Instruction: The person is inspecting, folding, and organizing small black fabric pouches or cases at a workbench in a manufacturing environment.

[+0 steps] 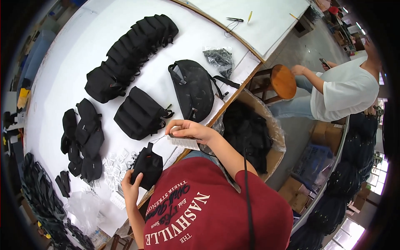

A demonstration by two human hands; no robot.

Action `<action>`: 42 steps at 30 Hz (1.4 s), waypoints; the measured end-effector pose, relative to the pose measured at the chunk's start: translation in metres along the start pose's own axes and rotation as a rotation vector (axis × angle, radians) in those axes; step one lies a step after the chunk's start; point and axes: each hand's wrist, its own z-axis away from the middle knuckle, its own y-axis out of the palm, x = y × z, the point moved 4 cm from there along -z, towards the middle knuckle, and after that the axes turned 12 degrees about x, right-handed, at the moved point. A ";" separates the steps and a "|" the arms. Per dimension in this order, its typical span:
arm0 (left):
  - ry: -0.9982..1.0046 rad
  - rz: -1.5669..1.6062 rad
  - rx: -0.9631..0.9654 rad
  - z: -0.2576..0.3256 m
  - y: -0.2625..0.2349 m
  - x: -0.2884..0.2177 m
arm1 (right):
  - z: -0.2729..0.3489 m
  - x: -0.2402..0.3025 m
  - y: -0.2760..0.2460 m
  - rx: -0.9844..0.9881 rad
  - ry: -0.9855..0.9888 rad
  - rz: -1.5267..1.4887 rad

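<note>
My left hand point(131, 186) grips a small black pouch point(151, 166) at the table's near edge, with thumb and fingers round its lower side. A thin string runs from the pouch's top loop up to my right hand point(192, 130). The right fingers are pinched on this string and on a printed hang tag point(184, 142), which hangs below them. Just beyond lie a stack of black pouches point(139, 113) and a larger black waist bag point(192, 91) with a strap. Loose white tags point(114, 168) are scattered beside my left hand.
A long row of black bags point(125, 54) and more pouches point(87, 133) lie on the white table. Snips point(235, 19) lie farther off. An open carton point(275, 146) of black goods stands to the right, near a round stool point(283, 82) and a person point(346, 89) holding a phone.
</note>
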 end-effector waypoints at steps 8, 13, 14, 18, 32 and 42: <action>0.108 -0.137 -0.104 0.007 0.007 -0.012 | 0.009 0.017 0.000 0.040 -0.054 -0.174; 0.105 -0.085 -0.160 0.017 0.016 -0.023 | 0.004 0.026 -0.002 0.370 -0.340 -0.423; 0.085 -0.073 -0.152 0.020 0.018 -0.024 | 0.006 0.026 0.003 0.218 -0.291 -0.482; 0.065 -0.099 0.075 0.038 0.029 -0.043 | -0.010 0.011 -0.025 -0.217 -0.375 -0.016; 0.118 -0.191 0.259 0.050 0.042 -0.061 | -0.055 0.007 -0.013 -0.838 -0.437 0.042; 0.333 -0.437 0.024 0.023 0.031 -0.064 | -0.064 0.018 0.084 0.089 0.326 1.622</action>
